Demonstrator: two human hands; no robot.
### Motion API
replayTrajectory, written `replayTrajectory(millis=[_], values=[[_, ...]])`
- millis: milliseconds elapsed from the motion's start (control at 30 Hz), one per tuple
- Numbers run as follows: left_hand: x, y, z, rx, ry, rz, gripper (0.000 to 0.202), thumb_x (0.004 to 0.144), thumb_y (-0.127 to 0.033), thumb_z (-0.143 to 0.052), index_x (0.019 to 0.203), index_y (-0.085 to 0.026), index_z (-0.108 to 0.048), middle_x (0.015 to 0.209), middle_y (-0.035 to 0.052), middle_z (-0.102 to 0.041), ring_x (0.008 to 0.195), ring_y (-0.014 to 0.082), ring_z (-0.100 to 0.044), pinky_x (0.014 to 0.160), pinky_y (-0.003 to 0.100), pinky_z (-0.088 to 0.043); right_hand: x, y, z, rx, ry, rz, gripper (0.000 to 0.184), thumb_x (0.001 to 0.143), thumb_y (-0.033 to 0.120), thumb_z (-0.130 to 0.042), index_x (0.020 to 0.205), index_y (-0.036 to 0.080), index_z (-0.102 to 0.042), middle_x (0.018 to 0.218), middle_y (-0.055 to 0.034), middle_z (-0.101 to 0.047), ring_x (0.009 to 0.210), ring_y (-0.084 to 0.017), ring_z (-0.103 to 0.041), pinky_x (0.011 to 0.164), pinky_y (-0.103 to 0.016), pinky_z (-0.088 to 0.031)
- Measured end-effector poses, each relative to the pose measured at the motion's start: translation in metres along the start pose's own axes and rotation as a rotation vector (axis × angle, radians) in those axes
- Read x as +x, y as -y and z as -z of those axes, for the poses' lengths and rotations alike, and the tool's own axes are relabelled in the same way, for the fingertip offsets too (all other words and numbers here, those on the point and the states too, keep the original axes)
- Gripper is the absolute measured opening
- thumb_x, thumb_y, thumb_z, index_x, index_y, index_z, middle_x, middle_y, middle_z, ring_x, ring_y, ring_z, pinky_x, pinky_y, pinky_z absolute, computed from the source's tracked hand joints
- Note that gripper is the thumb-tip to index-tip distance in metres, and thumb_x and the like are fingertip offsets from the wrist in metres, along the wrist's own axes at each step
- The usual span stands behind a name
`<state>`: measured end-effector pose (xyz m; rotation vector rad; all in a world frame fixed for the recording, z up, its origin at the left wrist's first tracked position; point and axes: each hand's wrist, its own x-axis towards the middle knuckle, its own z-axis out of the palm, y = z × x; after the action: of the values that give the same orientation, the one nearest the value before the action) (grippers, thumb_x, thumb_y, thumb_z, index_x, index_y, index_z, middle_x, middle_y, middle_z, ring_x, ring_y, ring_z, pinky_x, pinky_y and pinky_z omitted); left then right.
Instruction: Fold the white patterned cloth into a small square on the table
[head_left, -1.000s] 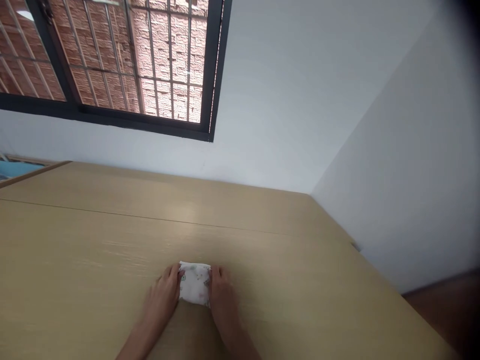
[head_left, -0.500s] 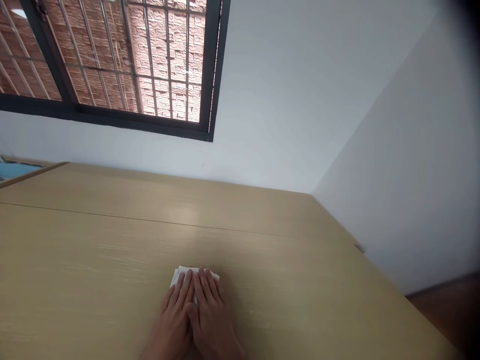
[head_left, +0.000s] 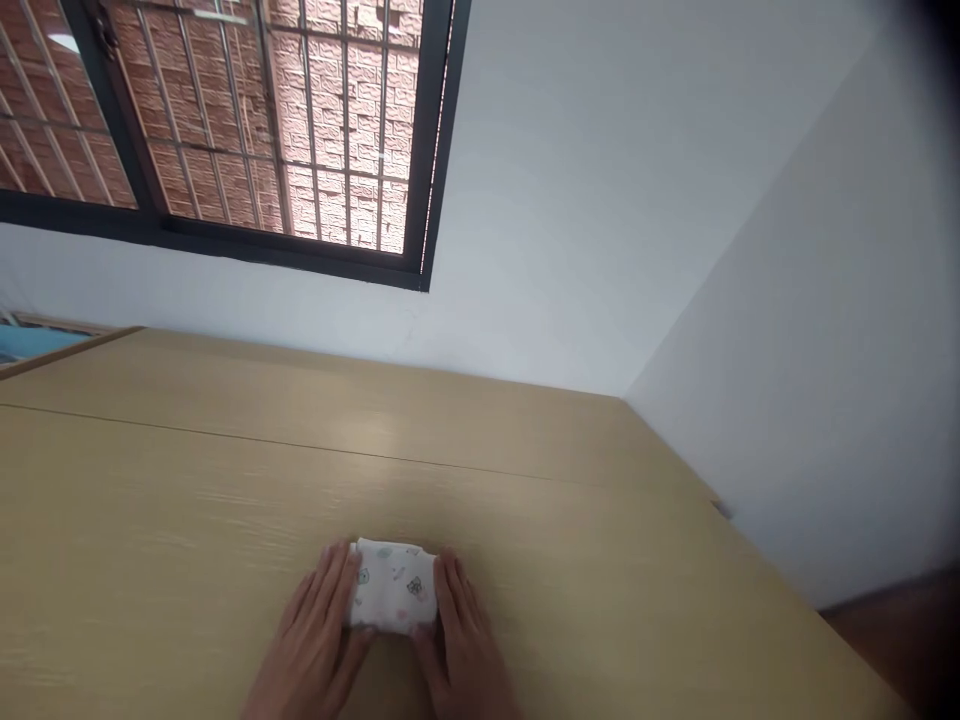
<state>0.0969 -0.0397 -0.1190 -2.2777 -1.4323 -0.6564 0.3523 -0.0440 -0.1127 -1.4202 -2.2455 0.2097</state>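
A small folded white cloth (head_left: 394,598) with little printed figures lies flat on a light wooden table (head_left: 187,500). My left hand (head_left: 319,635) rests flat against the cloth's left side, fingers stretched along its edge. On the other side, my right hand (head_left: 461,640) lies the same way, touching the cloth's right edge. Both hands flank the cloth and neither lifts it.
The table runs to a white wall at the back and to a second white wall (head_left: 825,350) on the right. A dark-framed window (head_left: 225,130) with bars and a brick wall behind it sits above the table's back left.
Half a second ago both hands lay side by side pressing down on top of the cloth. They have since slid apart to its left and right edges, uncovering it.
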Motion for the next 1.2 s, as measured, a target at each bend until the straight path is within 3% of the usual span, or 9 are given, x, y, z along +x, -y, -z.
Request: replayTrajectory(millis=[100, 233, 400, 500, 633, 767, 867, 1000, 1200], values=[[0.009, -0.003, -0.002, -0.085, 0.025, -0.092, 0.074, 0.096, -0.042, -0.055, 0.157, -0.011, -0.025, 0.159, 0.0138, -0.037, 0.144, 0.0268, -0.04, 0.107, 0.037, -0.048, 0.004, 0.008, 0.003, 0.052, 0.068, 0.065, 0.083, 0.1, 0.032, -0.054, 0.163, 0.025, 0.001, 0.165, -0.0083, -0.019, 0.151, -0.032, -0.024, 0.118, -0.054, -0.037], [0.015, -0.002, -0.019, -0.142, 0.015, -0.067, 0.073, 0.093, -0.033, -0.059, 0.156, -0.013, -0.028, 0.157, 0.0151, -0.04, 0.139, 0.0276, -0.048, 0.101, 0.036, -0.054, 0.009, 0.007, 0.001, 0.042, 0.116, 0.08, 0.079, 0.096, 0.025, -0.056, 0.162, 0.025, -0.014, 0.164, -0.0075, -0.025, 0.149, -0.03, -0.031, 0.116, -0.051, -0.04], [0.018, 0.003, -0.037, -0.163, 0.028, -0.059, 0.069, 0.087, -0.02, -0.056, 0.152, -0.015, -0.035, 0.156, 0.0134, -0.042, 0.138, 0.028, -0.049, 0.1, 0.037, -0.055, 0.02, 0.003, -0.007, -0.029, 0.004, 0.029, 0.055, 0.096, 0.03, -0.057, 0.15, 0.027, -0.044, 0.151, -0.0088, -0.05, 0.136, -0.032, -0.051, 0.108, -0.053, -0.047], [0.019, 0.006, -0.038, -0.192, -0.05, -0.047, 0.058, 0.086, -0.006, -0.044, 0.141, -0.02, -0.05, 0.149, 0.0101, -0.052, 0.131, 0.0261, -0.056, 0.097, 0.037, -0.055, 0.028, 0.007, -0.007, -0.046, -0.103, 0.028, 0.032, 0.098, 0.025, -0.051, 0.129, 0.028, -0.06, 0.139, -0.008, -0.062, 0.129, -0.032, -0.056, 0.105, -0.055, -0.047], [0.031, 0.006, -0.011, -0.433, -0.094, 0.107, 0.039, 0.093, -0.011, -0.042, 0.123, -0.026, -0.062, 0.127, 0.0078, -0.067, 0.113, 0.0235, -0.065, 0.095, 0.039, -0.055, 0.039, 0.021, 0.016, 0.099, -0.218, 0.051, 0.023, 0.103, 0.026, -0.042, 0.12, 0.028, -0.058, 0.118, -0.0061, -0.07, 0.12, -0.026, -0.061, 0.102, -0.049, -0.049], [0.049, -0.003, 0.036, -0.792, 0.098, 0.396, 0.025, 0.102, -0.04, -0.044, 0.113, -0.029, -0.064, 0.109, 0.0038, -0.07, 0.102, 0.0227, -0.067, 0.088, 0.036, -0.057, 0.055, 0.036, 0.048, 0.346, -0.252, -0.051, 0.022, 0.106, 0.033, -0.036, 0.114, 0.027, -0.055, 0.102, -0.0041, -0.069, 0.092, -0.02, -0.069, 0.083, -0.033, -0.057], [0.054, -0.013, 0.049, -1.029, 0.254, 0.554, 0.034, 0.1, -0.053, -0.045, 0.117, -0.028, -0.059, 0.109, 0.0025, -0.071, 0.097, 0.021, -0.069, 0.082, 0.032, -0.058, 0.071, 0.035, 0.048, 0.357, -0.259, -0.074, 0.026, 0.106, 0.033, -0.035, 0.123, 0.025, -0.052, 0.107, -0.0055, -0.068, 0.093, -0.019, -0.068, 0.082, -0.031, -0.057], [0.032, -0.03, 0.011, -1.034, 0.319, 0.537, 0.044, 0.1, -0.052, -0.037, 0.127, -0.022, -0.053, 0.119, 0.0086, -0.071, 0.104, 0.0216, -0.071, 0.087, 0.032, -0.059, 0.087, 0.027, 0.021, 0.206, -0.194, -0.019, 0.029, 0.105, 0.028, -0.037, 0.129, 0.022, -0.052, 0.115, -0.0086, -0.067, 0.105, -0.021, -0.066, 0.091, -0.034, -0.055], [-0.013, -0.043, -0.07, -0.341, 0.032, 0.361, 0.042, 0.094, -0.034, -0.044, 0.128, -0.017, -0.061, 0.112, 0.0162, -0.074, 0.092, 0.0315, -0.074, 0.072, 0.041, -0.062, 0.09, 0.037, 0.003, 0.024, -0.019, 0.085, 0.034, 0.098, 0.017, -0.046, 0.127, 0.023, -0.06, 0.127, -0.0102, -0.064, 0.116, -0.025, -0.061, 0.101, -0.042, -0.05]])
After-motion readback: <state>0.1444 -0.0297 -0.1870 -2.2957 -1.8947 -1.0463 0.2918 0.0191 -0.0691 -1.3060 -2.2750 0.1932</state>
